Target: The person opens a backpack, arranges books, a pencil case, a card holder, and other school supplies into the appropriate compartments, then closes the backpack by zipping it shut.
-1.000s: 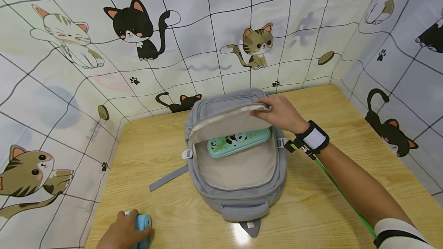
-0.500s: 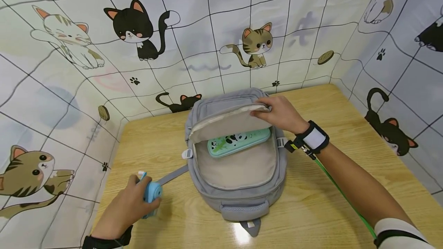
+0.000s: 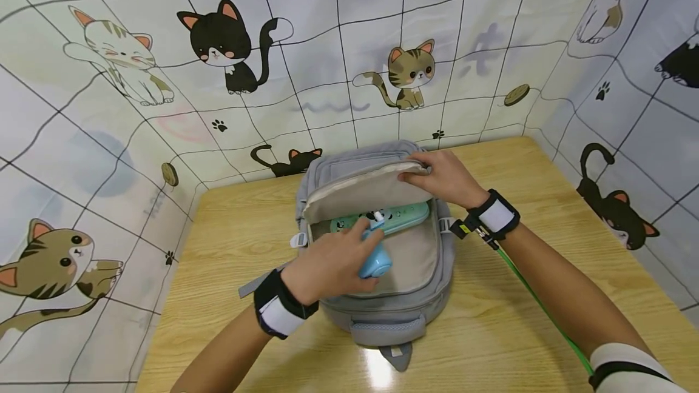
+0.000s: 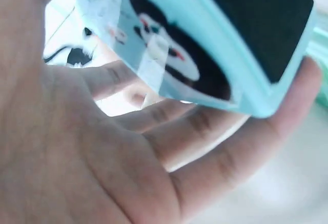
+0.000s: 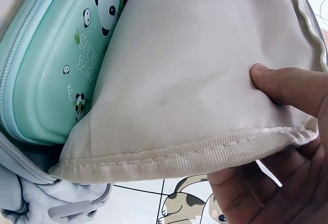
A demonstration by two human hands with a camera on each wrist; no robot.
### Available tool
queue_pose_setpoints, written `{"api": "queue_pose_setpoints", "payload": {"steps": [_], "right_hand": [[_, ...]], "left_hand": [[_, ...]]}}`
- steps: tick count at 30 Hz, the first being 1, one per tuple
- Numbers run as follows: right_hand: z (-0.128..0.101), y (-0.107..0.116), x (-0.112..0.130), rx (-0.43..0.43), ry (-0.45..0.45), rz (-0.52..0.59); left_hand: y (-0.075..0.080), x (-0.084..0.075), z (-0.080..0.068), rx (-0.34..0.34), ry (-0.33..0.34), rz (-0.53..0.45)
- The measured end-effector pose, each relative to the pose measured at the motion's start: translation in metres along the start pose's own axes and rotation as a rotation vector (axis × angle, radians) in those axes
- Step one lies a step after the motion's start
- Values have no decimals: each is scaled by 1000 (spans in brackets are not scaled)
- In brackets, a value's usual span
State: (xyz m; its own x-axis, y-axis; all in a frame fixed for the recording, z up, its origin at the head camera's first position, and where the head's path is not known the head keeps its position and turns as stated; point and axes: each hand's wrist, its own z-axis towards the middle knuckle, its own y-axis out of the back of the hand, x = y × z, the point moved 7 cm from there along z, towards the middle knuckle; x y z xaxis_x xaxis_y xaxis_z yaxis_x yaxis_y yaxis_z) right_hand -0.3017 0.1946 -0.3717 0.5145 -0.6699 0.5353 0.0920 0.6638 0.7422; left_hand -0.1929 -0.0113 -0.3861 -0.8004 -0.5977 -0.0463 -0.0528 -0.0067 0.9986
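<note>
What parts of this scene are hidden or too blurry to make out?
- Blue toy camera: head view, mostly covered by the left hand; left wrist view blurred and cropped.
- Pencil case: far half under the backpack flap.
- Right hand: fingertips hidden behind flap.

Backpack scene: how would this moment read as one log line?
left hand: holds blue toy camera over open backpack | right hand: lifts flap | panda pencil case: inside

Grey cloth backpack [image 3: 382, 314], glossy wooden table [image 3: 546, 199]
</note>
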Motion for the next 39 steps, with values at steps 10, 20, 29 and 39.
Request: {"api": "queue_pose_setpoints", "payload": {"steps": [10, 20, 29, 39], "right_hand": [[0, -1, -5, 5, -7, 2], [2, -2, -6, 1, -6, 2], [-1, -4, -10, 15, -40, 17], [-14, -2, -4, -14, 42, 34]], "left_hand": [[-66, -18, 62, 84, -161, 189], [-94, -5, 71, 39, -162, 248], [-61, 0, 45, -62, -179, 137], [-24, 109, -36, -20, 94, -380]]}}
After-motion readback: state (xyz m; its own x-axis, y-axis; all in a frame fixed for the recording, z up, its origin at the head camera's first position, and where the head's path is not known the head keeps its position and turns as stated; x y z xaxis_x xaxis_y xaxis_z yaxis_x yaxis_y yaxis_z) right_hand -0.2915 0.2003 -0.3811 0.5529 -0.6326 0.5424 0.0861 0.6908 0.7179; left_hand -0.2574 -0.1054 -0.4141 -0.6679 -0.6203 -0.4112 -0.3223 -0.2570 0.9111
